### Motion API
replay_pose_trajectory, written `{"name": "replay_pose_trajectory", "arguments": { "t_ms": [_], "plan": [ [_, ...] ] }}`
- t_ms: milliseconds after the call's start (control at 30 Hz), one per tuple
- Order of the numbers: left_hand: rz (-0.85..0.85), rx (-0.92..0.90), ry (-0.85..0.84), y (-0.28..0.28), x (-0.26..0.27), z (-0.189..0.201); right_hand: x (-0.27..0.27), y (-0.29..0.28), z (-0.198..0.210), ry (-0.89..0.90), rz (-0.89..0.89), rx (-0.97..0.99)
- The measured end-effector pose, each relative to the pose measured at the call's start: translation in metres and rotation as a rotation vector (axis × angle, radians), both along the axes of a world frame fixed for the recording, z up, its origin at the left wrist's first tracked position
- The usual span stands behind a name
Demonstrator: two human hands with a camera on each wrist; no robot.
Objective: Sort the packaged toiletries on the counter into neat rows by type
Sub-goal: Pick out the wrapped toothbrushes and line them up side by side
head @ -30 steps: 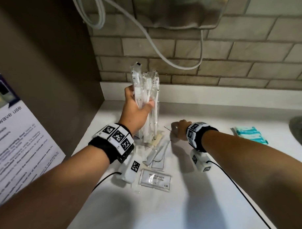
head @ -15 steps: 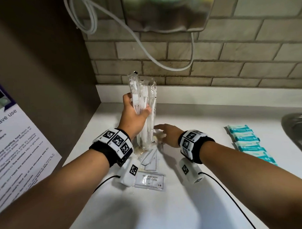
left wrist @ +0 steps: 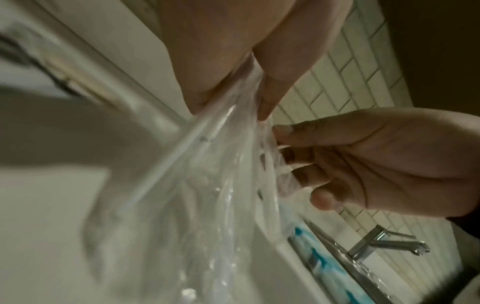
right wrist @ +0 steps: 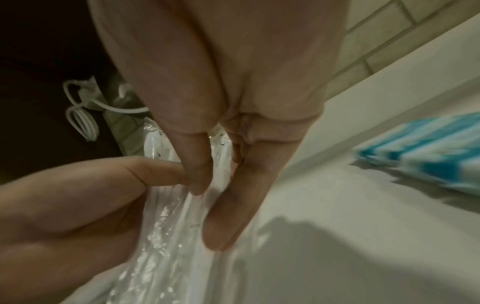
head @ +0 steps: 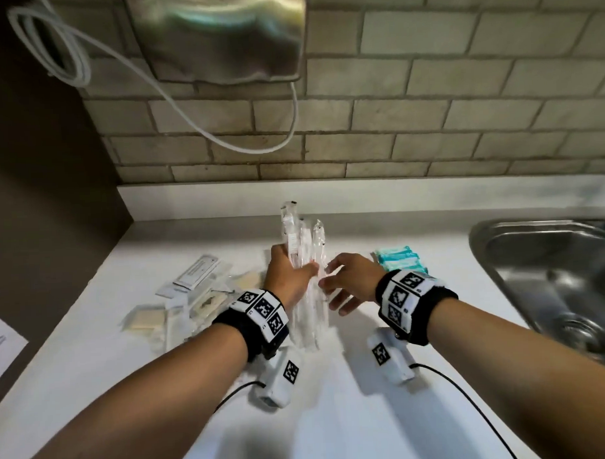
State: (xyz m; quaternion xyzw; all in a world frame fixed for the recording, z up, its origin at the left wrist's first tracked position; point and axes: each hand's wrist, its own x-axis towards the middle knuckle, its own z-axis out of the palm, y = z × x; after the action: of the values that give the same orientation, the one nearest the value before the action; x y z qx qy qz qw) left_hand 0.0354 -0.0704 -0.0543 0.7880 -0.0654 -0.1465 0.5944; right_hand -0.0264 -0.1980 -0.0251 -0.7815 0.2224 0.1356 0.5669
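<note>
Standing nearly upright on the white counter [head: 335, 417], a bundle of wrapped toothbrushes [head: 303, 250] rises above the left hand [head: 289, 281], whose fingers and thumb curl round its middle. Each toothbrush is a slim white stick sealed in its own clear, crinkly plastic sleeve, and the sleeves catch the light in glossy streaks; their lower ends rest on the counter just in front of the left wrist. The right hand [head: 351, 284] comes in from the right side, its thumb and fingertips [left wrist: 291, 158] closed on the outermost sleeve in a pinch, which the right wrist view shows as thumb and forefinger pressed on the film.

Left of the bundle lies a loose heap of flat sachets [head: 190, 302], clear and white packets with pale beige contents, overlapping at odd angles. Right of the hands, a stack of teal-and-white packets [head: 400, 258] sits near a stainless steel sink [head: 550, 282]. Behind runs a wall of matte beige brick tiles [head: 427, 122], with a brushed-metal box [head: 219, 36] and a looped white cable [head: 69, 59] hanging on it.
</note>
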Motion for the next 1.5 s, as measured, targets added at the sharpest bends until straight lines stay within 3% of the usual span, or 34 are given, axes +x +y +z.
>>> {"name": "replay_pose_trajectory", "arguments": {
  "t_ms": [267,467,533,700,867,1000,1200,1500],
  "plan": [
    [-0.153,0.361,0.097,-0.038,-0.008,-0.027,-0.016,-0.029,-0.028,0.214,0.013,-0.318],
    [-0.21,0.425,0.065,-0.055,0.0,-0.029,-0.008,-0.045,-0.024,0.136,-0.008,-0.776],
    [-0.21,0.411,0.066,-0.059,0.0,-0.032,-0.007,-0.046,-0.024,0.145,0.03,-0.841],
    [-0.152,0.372,0.076,-0.051,0.005,-0.033,-0.004,-0.038,-0.033,0.261,0.095,-0.738],
    [-0.027,0.342,0.104,-0.028,0.015,-0.033,-0.005,-0.025,-0.028,0.07,0.111,-0.767],
    [-0.046,0.344,0.163,-0.013,0.017,-0.03,-0.008,-0.005,-0.031,-0.027,0.291,-0.798],
    [-0.073,0.381,0.144,-0.004,0.015,-0.033,-0.006,0.007,-0.038,0.093,0.527,-0.947],
    [-0.154,0.274,0.154,-0.012,0.009,-0.033,-0.013,-0.012,-0.028,0.16,0.401,-0.918]
  ]
}}
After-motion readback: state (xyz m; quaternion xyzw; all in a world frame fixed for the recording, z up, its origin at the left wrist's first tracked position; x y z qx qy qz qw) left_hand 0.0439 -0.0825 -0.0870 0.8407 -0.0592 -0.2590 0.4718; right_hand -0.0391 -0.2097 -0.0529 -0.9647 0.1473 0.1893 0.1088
